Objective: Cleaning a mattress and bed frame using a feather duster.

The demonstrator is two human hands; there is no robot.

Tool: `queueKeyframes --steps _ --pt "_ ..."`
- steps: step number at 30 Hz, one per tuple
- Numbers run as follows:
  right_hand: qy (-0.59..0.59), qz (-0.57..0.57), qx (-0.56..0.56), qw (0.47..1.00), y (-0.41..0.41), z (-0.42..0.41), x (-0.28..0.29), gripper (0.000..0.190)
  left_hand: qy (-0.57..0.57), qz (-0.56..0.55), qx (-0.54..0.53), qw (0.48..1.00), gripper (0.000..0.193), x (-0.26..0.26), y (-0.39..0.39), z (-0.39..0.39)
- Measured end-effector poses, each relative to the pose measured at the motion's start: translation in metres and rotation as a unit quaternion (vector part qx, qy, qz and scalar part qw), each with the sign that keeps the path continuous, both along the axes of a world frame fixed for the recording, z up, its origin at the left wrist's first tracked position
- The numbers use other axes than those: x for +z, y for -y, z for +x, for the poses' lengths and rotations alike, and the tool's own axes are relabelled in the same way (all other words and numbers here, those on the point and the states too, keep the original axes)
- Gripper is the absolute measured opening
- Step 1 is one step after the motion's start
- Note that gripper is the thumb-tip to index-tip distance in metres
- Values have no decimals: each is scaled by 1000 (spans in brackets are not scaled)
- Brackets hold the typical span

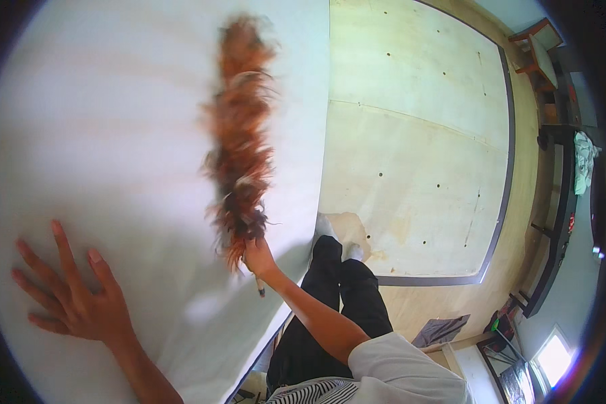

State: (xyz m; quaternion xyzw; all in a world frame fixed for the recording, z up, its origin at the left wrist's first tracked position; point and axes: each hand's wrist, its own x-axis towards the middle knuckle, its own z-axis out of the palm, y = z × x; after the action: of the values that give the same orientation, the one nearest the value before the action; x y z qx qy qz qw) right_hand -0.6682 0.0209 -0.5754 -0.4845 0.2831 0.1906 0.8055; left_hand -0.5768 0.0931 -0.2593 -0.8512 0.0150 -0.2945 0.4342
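Note:
A brown feather duster (242, 136) is gripped near its handle by my right hand (260, 260). Its feathers point away from me and look blurred, and a short end of the handle sticks out below my fist. Behind the duster spreads a large white surface (131, 126), seemingly a mattress; I cannot tell whether the feathers touch it. With fingers spread and nothing held, my left hand (73, 303) is laid against the same white surface at the lower left.
Below and right lies a pale wooden panel (419, 141) with small holes and a dark border. My legs (333, 313) are beside the white surface. A dark shelf unit (555, 242), a wooden chair (540, 55) and a grey cloth (440, 331) lie farther right.

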Motion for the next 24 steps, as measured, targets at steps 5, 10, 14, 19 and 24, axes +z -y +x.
queueKeyframes --steps 5,10,14,19,24 --pt "-122 -114 55 984 39 -2 -90 45 -12 -27 108 994 41 -5 21 7" --pt "-282 323 29 903 27 56 2 56 -38 -12 166 985 41 4 8 -2" --pt "7 -77 -38 996 1 88 25 48 -33 -24 169 985 41 0 13 5" --pt "108 -372 13 922 24 73 -68 49 -6 -30 147 989 41 -3 17 16" --pt "-298 218 34 929 53 109 -45 52 14 -14 147 989 43 -11 23 31"
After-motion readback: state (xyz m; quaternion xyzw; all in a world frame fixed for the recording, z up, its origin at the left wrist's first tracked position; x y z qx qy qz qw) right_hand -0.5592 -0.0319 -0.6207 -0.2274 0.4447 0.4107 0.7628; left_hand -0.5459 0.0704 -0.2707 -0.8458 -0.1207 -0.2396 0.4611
